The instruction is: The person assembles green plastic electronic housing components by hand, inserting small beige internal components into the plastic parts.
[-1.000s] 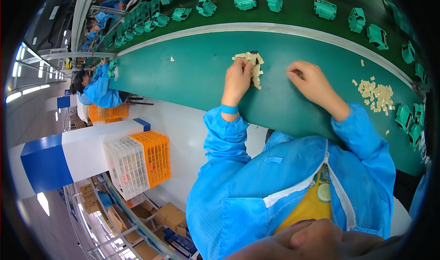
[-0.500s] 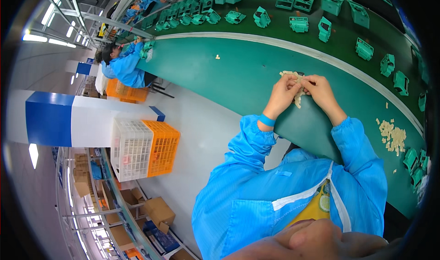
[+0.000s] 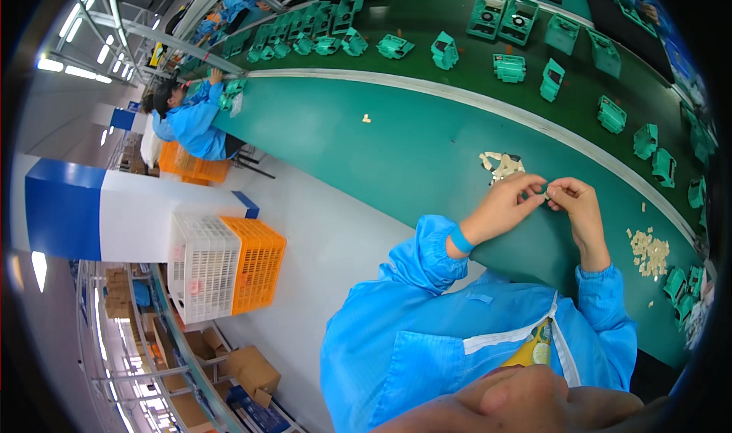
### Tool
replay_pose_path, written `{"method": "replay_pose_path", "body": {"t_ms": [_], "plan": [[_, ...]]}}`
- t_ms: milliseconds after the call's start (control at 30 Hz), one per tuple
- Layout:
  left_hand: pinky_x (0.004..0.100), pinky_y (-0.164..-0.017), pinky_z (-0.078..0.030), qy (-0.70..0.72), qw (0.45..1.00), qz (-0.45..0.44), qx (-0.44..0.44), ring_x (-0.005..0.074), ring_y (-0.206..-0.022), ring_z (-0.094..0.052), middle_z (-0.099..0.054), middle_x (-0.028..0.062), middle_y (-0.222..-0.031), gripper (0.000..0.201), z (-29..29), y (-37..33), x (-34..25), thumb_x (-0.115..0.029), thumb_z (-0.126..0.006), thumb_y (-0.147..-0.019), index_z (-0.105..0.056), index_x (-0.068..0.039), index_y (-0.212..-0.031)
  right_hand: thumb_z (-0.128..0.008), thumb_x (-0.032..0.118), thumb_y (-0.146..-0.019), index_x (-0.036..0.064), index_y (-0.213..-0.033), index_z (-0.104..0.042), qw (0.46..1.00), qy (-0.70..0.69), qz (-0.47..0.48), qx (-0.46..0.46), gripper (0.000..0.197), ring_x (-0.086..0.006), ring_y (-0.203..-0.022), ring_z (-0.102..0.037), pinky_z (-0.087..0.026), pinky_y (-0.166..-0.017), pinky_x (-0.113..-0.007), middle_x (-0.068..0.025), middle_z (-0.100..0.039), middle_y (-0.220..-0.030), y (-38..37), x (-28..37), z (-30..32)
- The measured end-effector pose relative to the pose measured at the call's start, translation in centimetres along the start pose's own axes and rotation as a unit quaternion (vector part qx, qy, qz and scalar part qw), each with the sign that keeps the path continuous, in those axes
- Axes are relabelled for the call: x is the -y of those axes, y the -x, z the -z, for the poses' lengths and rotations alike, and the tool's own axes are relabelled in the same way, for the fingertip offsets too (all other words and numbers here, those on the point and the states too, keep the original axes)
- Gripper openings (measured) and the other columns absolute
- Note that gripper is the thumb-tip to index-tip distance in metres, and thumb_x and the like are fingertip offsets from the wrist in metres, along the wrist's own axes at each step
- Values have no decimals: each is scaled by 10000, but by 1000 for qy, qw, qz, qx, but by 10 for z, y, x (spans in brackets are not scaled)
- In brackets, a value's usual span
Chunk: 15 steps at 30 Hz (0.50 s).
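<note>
My left hand (image 3: 505, 206), with a blue band at the wrist, is held over the green bench (image 3: 427, 154), its fingers curled and their tips meeting my right hand. My right hand (image 3: 581, 210) pinches a small pale piece (image 3: 546, 195) between thumb and fingertips. Whatever my left fingers hold is too small to make out. Just beyond the left hand lies a cluster of cream-coloured pieces (image 3: 499, 166), partly hidden by that hand, with a dark part at its edge. A loose heap of small cream pieces (image 3: 650, 253) is spread on the bench to the right.
Beyond a pale rail, a dark green belt (image 3: 473, 59) carries several green plastic housings (image 3: 509, 67). More green housings (image 3: 684, 284) sit at the bench's right end. White and orange crates (image 3: 255, 265) stand on the floor at left. A co-worker (image 3: 191, 124) sits farther along the bench.
Both hands have drawn back toward my body, away from the cream cluster, which now shows more. The right hand has moved right and is more upright. The whole view has shifted slightly.
</note>
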<state>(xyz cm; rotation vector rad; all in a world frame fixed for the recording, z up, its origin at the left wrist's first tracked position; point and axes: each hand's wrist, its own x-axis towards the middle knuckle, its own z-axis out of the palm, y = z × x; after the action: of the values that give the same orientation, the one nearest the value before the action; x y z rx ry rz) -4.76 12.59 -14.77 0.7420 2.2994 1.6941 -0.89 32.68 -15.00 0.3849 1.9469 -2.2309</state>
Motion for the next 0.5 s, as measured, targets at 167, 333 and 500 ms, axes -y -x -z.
{"method": "replay_pose_path", "body": {"t_ms": [167,333,500], "plan": [[269,-776,-553,137,987,29,84,129,-902,-667,-668,75,-1029,228,-37,-8,-7,-23,-667,-955,-645,7,-1180,-710,82,-944,16,-1062,-636,997,-62,18,-50,154,-98,-768,-630,-496,-686,-242,-42,-694,-894,34,-1,19],[255,-837,-550,256,964,45,54,120,-940,-658,-665,69,-1033,271,-60,-5,-27,-29,-670,-959,-597,4,-1218,-685,124,-977,34,-1073,-643,984,-168,59,-27,139,-111,-824,-633,-511,-734,-263,-43,-683,-966,59,2,28],[264,-830,-547,232,970,40,54,120,-965,-649,-667,66,-1059,288,-87,3,-39,-66,-705,-951,-612,5,-1214,-659,114,-993,41,-1109,-658,984,-164,17,-67,137,-120,-889,-651,-522,-762,-268,-46,-681,-1001,84,12,58]]}}
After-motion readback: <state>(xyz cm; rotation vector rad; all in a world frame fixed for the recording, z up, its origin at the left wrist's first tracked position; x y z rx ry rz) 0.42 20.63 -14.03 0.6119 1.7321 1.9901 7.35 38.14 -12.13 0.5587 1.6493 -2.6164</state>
